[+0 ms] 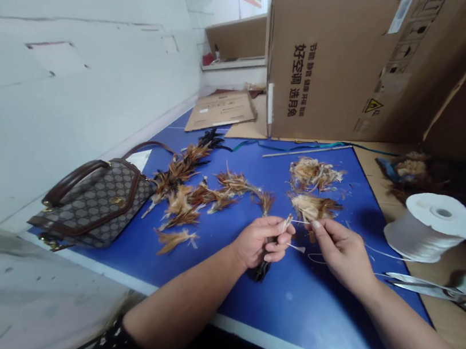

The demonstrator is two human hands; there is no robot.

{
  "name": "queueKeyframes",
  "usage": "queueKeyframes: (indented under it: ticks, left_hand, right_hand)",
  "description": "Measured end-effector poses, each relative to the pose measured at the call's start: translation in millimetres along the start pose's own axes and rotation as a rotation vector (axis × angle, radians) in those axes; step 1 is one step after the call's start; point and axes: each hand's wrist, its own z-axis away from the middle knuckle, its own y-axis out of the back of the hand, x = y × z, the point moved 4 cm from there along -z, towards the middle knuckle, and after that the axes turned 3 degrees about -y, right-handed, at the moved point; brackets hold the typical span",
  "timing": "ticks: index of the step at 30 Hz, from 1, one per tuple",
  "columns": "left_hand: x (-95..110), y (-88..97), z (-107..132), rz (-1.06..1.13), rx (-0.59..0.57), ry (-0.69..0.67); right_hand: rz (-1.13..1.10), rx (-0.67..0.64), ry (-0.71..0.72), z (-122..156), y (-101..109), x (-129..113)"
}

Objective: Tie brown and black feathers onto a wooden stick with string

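Observation:
My left hand (259, 240) is closed around a small bundle of feathers (263, 268); pale quill ends stick up past the fingers and dark tips hang below the palm. My right hand (341, 250) pinches a thin white thread (301, 223) that runs to those quill ends. Both hands hover over the blue mat (217, 288). Two loose feather piles (313, 206) lie just beyond the hands, with another pile (313, 173) behind.
Several bound brown feather bunches (196, 192) lie to the left. A patterned handbag (97, 201) sits at the mat's left edge. A white thread spool (434, 226) and scissors (442, 289) rest on the right. A big cardboard box (353, 58) stands behind.

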Motion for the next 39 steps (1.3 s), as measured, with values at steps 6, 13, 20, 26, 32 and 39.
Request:
queueKeyframes:
  ticks: [6,13,20,26,32,39]
  left_hand:
    - [4,5.6,-1,0.027,0.022,-0.062]
    - [3,7.9,-2,0.007,0.009,-0.068]
    - [16,8.3,2,0.036,0.075,-0.188]
    - [19,9.3,1,-0.093,0.219,-0.321]
    - [-8,6.0,-3,-0.285,0.136,-0.144]
    - [-13,0.9,1,-0.278,0.108,-0.050]
  right_hand:
    - [0.037,0.020,-0.007,0,-1,3]
    - [0.143,0.197,0.021,-3,12,9]
    - [0.293,0.488,-0.065,-10,41,16]
    - [0.205,-0.057,0.261,1,1,-1]
    - [0.204,-0.100,0.392,13,-8,-16]
    - [0.231,-0.036,0.403,9,-4,-11]
